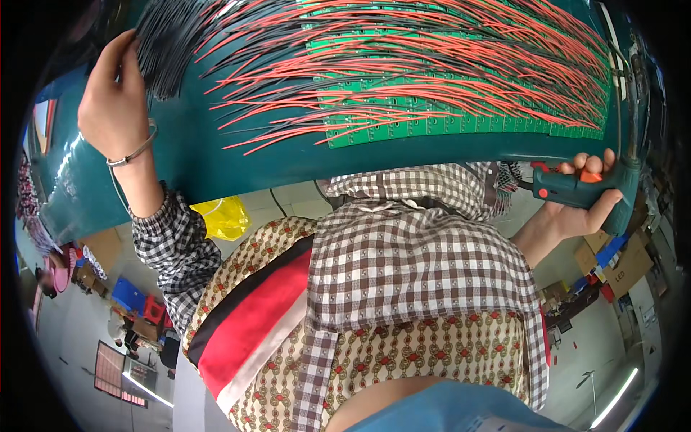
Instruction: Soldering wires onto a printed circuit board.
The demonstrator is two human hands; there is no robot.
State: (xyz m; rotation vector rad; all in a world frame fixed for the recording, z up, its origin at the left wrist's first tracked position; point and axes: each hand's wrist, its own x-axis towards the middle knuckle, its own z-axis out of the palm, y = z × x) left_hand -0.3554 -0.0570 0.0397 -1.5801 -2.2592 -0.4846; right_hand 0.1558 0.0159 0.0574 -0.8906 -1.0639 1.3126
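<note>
My left hand (115,101) is at the far left over the table, thumb and fingers pinched at the edge of a bundle of loose black wires (169,54). Its fingertips seem to close on a black wire, though the exact grip is partly hidden. A thin band with a cord (133,153) circles that wrist. At the right, beside the table's front edge, my right hand (583,194) is wrapped round a dark green soldering gun (586,189) with an orange trigger. Rows of green circuit boards (381,129) lie between the hands, with red and black wires (403,68) fanned leftward across them.
The dark green tabletop (180,155) has its front edge close to my checked apron (410,266). A metal stand-like rod (633,93) rises at the right end. Below the table is a yellow bag (224,218); cardboard boxes (625,270) stand at the right.
</note>
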